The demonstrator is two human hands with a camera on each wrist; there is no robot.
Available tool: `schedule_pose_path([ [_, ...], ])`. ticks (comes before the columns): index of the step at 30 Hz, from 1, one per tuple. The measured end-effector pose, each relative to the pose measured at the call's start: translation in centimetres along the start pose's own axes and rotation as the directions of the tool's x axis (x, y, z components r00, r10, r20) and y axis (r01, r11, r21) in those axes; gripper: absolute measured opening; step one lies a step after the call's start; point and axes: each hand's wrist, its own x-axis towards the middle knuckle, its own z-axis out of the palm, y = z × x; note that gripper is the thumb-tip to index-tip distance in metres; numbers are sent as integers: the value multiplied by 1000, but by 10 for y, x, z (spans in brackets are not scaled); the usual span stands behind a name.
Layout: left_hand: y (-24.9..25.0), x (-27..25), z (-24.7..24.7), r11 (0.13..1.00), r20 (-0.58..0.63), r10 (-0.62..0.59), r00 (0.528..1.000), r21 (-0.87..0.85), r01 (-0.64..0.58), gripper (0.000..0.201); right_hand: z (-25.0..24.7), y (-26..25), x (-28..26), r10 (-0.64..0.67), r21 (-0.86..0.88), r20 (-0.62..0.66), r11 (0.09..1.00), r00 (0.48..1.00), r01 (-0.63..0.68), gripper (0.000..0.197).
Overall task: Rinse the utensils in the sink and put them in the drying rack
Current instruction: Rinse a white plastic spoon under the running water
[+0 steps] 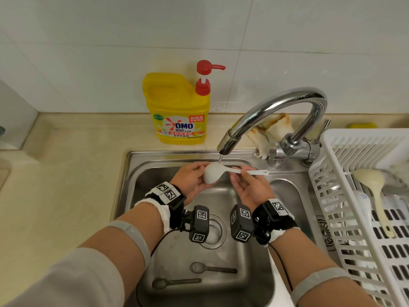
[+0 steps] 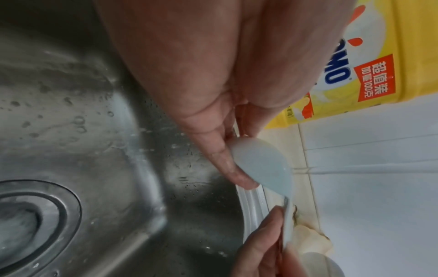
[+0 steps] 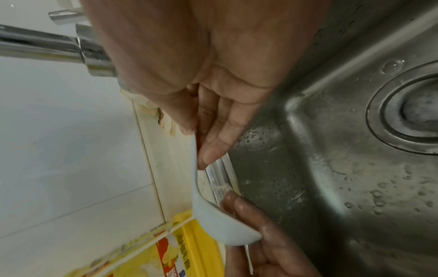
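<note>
A white plastic spoon [image 1: 213, 173] lies level under the tap spout [image 1: 226, 145], and a thin stream of water hits its bowl. My left hand [image 1: 195, 179] holds the spoon's bowl [image 2: 263, 168], thumb on one side and fingers on the other. My right hand [image 1: 244, 177] pinches the spoon's handle [image 3: 194, 150] between thumb and fingers. Both hands hover over the back of the steel sink [image 1: 132, 167]. Two dark spoons [image 1: 212, 268] [image 1: 176, 282] lie on the sink floor near the front. The white drying rack [image 1: 354, 142] stands to the right.
A cream ladle [image 1: 374, 191] and other pale utensils lie in the rack. A yellow detergent bottle [image 1: 177, 107] with a red pump stands on the counter behind the sink. A crumpled cloth [image 1: 274, 129] sits behind the tap. The drain [image 1: 213, 231] is below my wrists.
</note>
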Motion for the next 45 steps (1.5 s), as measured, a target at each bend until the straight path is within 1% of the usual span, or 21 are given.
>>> schedule_pose_path([
  [3, 3, -3, 7, 1000, 17, -17, 1000, 6, 17, 30, -3, -1, 0, -2, 2, -8, 1000, 1000, 3, 26],
  [5, 3, -5, 11, 1000, 34, -17, 999, -12, 17, 33, -4, -1, 0, -8, 8, -7, 1000, 1000, 8, 32],
  [9, 0, -4, 13, 999, 8, 53, 999, 9, -53, 39, -4, -1, 0, 8, -1, 0, 1000, 1000, -8, 32],
  [11, 1, -5, 13, 998, 21, 67, 998, 4, -67, 34, -4, 0, 1, 21, -8, -4, 1000, 1000, -21, 33],
  [13, 3, -7, 12, 998, 40, 67, 997, -19, -66, 22, -4, 0, 2, 30, -7, -17, 1000, 999, -30, 31],
  [14, 4, -9, 11, 997, 41, 69, 997, -31, -68, 20, -4, 1, 3, 38, -4, -24, 999, 999, -38, 27],
  [16, 6, -11, 9, 996, 29, 80, 996, -39, -79, 26, -3, 2, 3, 60, -6, -28, 998, 998, -61, 18],
  [19, 7, -13, 5, 997, 6, 58, 998, -52, -58, 32, 1, 6, 3, 94, -24, -29, 995, 995, -94, 9],
  [21, 9, -15, 2, 996, -8, 27, 1000, -90, -28, 34, 5, 9, 4, 129, -25, -19, 991, 991, -130, 9],
  [23, 11, -17, -4, 991, -21, 13, 1000, -133, -15, 36, 9, 11, 5, 165, -32, -1, 986, 986, -165, 14],
  [26, 15, -21, -12, 987, -23, 22, 999, -159, -25, 37, 17, 16, 8, 210, -42, 12, 977, 978, -209, 20],
  [28, 17, -25, -16, 987, -21, 37, 999, -158, -40, 33, 22, 23, 10, 226, -21, 4, 974, 974, -225, 23],
  [30, 18, -27, -21, 986, -23, 54, 998, -156, -57, 27, 28, 29, 10, 238, -24, -4, 971, 971, -238, 22],
  [32, 19, -29, -27, 985, -35, 66, 997, -156, -70, 32, 33, 32, 9, 253, -67, -5, 965, 967, -253, 18],
  [34, 21, -31, -32, 984, -62, 73, 995, -158, -82, 38, 38, 33, 7, 255, -119, 10, 960, 967, -252, 17],
  [36, 22, -33, -39, 983, -101, 79, 992, -156, -94, 38, 40, 34, 4, 245, -145, 16, 960, 969, -240, 18],
  [40, 26, -35, -56, 979, -191, 81, 978, -167, -113, 42, 40, 36, 4, 210, -80, -38, 974, 977, -212, 24],
  [42, 28, -36, -63, 977, -226, 83, 971, -175, -124, 42, 38, 37, 5, 181, -52, -60, 981, 982, -185, 22],
  [45, 31, -38, -66, 975, -232, 90, 969, -180, -133, 42, 41, 39, 4, 147, -92, -44, 984, 988, -151, 16],
])
